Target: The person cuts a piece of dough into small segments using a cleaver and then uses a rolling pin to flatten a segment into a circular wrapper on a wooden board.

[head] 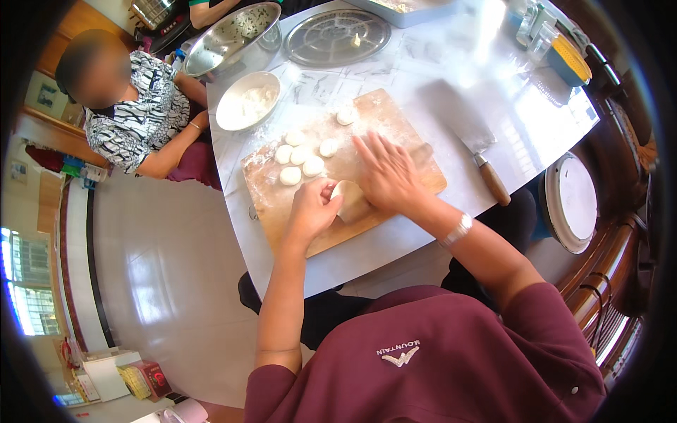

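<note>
My left hand (313,207) pinches the edge of a thin round dough wrapper (351,200), which stands partly raised from a floured wooden board (288,232). Just to its right, my right hand (385,172) is spread flat over the board, palm down and fingers extended. Whatever lies beneath that palm is hidden. Beyond my left hand several small flattened dough rounds sit in a cluster, with one dough round (328,148) slightly to the right. Another dough round (346,115) rests near the board's far edge.
A cleaver (470,132) lies right of the board. Beyond are a bowl of flour (225,113), a metal basin (203,58), a round metal tray (296,45) and a yellow basket (568,61). A seated person (153,116) is at the left, and another person's arm (209,13) shows behind.
</note>
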Available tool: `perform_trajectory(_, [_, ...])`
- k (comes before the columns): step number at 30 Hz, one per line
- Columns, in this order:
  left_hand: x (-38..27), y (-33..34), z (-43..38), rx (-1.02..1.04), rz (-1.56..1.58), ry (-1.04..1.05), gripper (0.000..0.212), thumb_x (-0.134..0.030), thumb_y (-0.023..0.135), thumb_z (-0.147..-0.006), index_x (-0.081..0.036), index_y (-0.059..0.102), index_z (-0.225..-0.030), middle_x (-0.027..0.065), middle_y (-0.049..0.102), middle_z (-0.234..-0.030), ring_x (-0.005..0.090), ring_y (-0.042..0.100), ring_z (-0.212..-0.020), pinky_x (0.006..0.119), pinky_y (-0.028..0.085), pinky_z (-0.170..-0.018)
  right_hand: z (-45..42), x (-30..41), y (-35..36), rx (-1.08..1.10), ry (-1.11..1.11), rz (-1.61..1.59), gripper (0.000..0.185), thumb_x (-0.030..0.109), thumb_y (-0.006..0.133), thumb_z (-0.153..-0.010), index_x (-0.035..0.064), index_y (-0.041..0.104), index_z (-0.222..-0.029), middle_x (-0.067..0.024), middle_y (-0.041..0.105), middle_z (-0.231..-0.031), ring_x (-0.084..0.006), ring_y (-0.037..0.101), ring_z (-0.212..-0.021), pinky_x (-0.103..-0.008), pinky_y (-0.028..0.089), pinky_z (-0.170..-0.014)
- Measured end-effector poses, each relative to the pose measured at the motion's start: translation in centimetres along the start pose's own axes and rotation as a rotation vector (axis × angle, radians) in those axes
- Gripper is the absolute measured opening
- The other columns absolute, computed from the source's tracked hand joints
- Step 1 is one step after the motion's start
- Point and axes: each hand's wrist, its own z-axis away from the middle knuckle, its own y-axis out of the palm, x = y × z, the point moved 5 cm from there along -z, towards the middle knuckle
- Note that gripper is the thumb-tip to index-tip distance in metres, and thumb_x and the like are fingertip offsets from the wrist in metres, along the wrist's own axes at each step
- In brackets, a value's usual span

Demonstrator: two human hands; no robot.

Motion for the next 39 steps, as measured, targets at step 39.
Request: perform_trajectory(39, [-0.1, -2.1, 0.3, -0.03, -0.11, 0.005, 0.008, -0.005, 0.057, -0.079, 0.002, 0.056, -0.076, -0.001, 0.052, -0.061, 0.0034, 0.045, -0.054, 0.02, 0.037, -0.047, -2.2, 0.2, 1.9, 0.055, 0.081, -0.097, 0.051, 0.02, 0.041, -0.081, -0.0005, 0.033, -0.128, -0.0245, 0.033, -0.13, -0.0355, 0.033, -0.121, -0.0431, 0.025, -0.099])
